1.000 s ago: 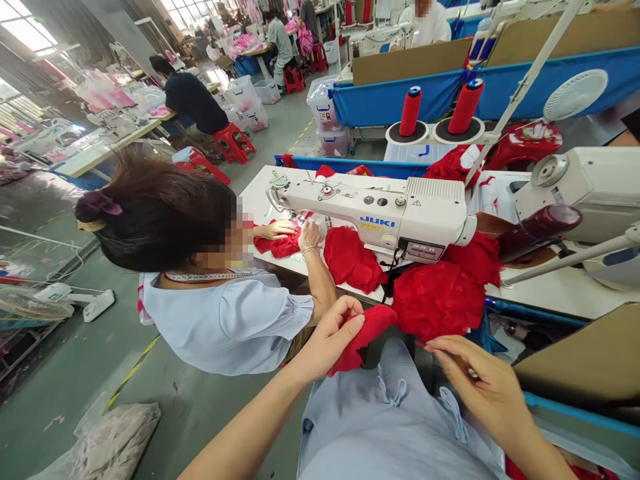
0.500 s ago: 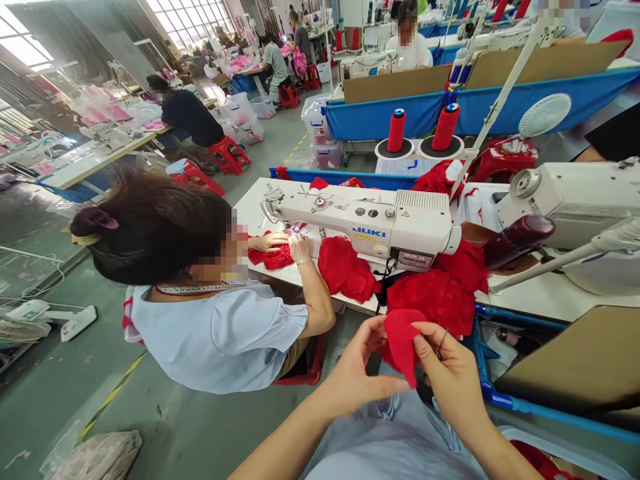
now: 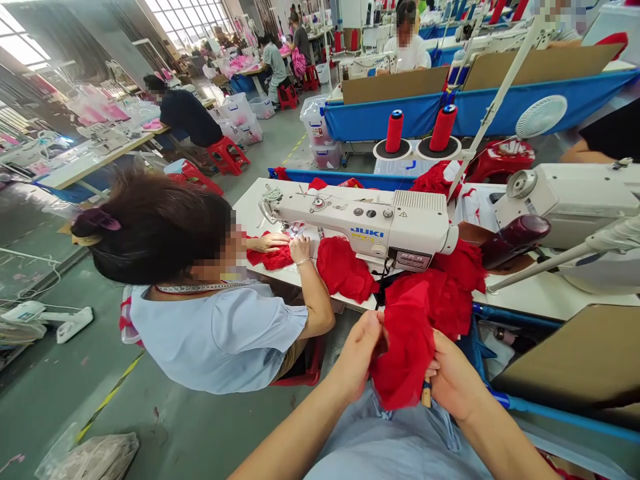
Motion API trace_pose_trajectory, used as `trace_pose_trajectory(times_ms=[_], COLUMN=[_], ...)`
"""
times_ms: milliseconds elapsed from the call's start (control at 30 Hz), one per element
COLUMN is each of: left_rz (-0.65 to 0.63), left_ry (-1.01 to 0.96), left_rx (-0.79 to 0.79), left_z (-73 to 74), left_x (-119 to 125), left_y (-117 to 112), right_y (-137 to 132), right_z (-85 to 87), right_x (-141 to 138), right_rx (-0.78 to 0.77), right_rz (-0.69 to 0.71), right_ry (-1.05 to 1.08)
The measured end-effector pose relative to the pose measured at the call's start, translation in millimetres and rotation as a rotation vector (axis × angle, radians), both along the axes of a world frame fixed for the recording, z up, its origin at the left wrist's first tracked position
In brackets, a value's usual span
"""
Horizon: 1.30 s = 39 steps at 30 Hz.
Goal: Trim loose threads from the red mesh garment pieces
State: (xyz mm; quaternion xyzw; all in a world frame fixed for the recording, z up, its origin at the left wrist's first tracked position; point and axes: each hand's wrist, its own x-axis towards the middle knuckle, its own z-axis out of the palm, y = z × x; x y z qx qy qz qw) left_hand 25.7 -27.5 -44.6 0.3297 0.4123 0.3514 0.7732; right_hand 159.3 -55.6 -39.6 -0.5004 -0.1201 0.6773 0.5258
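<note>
Above our lap, in the head view, we hold a red fabric piece between both hands: our left hand is closed on its left edge, our right hand on its right (a tan object, mostly hidden, shows beneath that one). Beyond lies a heap of red cloth beside the JUKI sewing machine, where a seated co-worker has both hands at work.

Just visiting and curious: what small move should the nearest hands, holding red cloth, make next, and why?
Perhaps ease the left hand and right hand slightly apart: they hold the red cloth from opposite sides, and it looks creased between them, so gentle tension might flatten it.
</note>
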Motion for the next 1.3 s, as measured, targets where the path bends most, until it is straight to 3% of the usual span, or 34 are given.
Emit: trace_pose_trajectory(times_ms=[133, 300, 367, 500, 667, 833, 900, 1033, 1133, 1200, 1300], left_rz=[-0.021, -0.012, 0.012, 0.045, -0.059, -0.112, -0.069, 0.127, 0.098, 0.119, 0.256], left_ry=[0.196, 0.284, 0.200, -0.144, -0.245, -0.423, -0.454, -0.349, -0.238, -0.227, -0.299], left_rx=[0.220, 0.285, 0.175, -0.208, -0.203, -0.520, -0.512, -0.334, -0.242, -0.243, -0.364], left_z=[3.5, -5.2, -10.0, -10.4, -4.9, -8.5, -6.9, 1.7, 6.3, 6.9, 4.5], left_x=[4, 4, 3, 3, 2, 0, -1, 2, 4, 4, 1], left_y=[-5, 0, 3, 4, 1, 6, 7, 1, -7, -8, -1], right_y=[-3, -3, -2, -1, -2, 0, 0, -5, -10, -11, -10], right_z=[-2.4, 8.3, 11.6, 11.3, 9.9, -2.0, -9.9, -16.0, -9.0, -3.5, -0.3], right_x=[-2, -3, -3, 0, 3, 13, 20, 29, 25, 21, 18], right_rx=[-0.057, -0.023, -0.035, -0.064, -0.152, -0.016, 0.024, 0.065, 0.132, 0.185, 0.210], right_rz=[-0.078, -0.106, -0.099, -0.200, -0.233, -0.165, -0.162, -0.220, -0.058, 0.032, -0.006], right_ry=[0.000, -0.088, -0.122, -0.117, -0.151, -0.381, -0.455, -0.612, -0.687, -0.675, -0.539])
